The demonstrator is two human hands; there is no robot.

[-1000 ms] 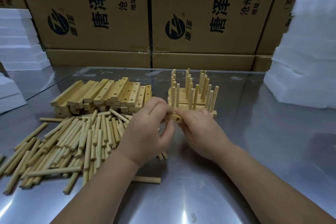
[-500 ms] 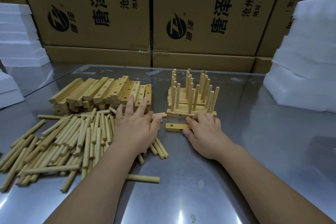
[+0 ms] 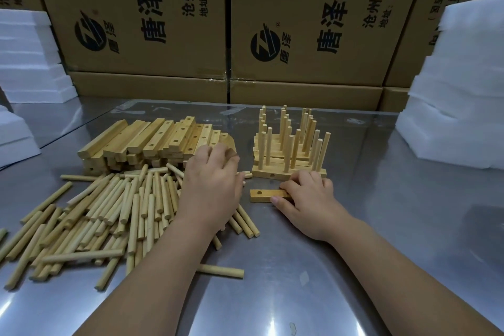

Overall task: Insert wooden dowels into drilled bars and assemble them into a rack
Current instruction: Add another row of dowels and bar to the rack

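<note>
A single drilled bar (image 3: 263, 195) lies flat on the steel table (image 3: 395, 226); my right hand (image 3: 309, 200) pinches its right end between thumb and fingers. Just behind it stands a stack of finished bars with upright dowels (image 3: 289, 153). My left hand (image 3: 214, 185) reaches over the loose dowel pile (image 3: 109, 213), its fingers curled round the near end of the rightmost bar in the stack of drilled bars (image 3: 152, 139). That grip is blurred.
One dowel (image 3: 221, 271) lies alone near my left forearm. Printed cardboard boxes (image 3: 300, 35) wall off the back of the table. White foam blocks are piled at the right (image 3: 458, 90) and at the left (image 3: 30, 63).
My hands parted; the right set the single bar down on the table and still holds it. The left moved over the dowels to the bar stack, and its fingers have now curled there.
</note>
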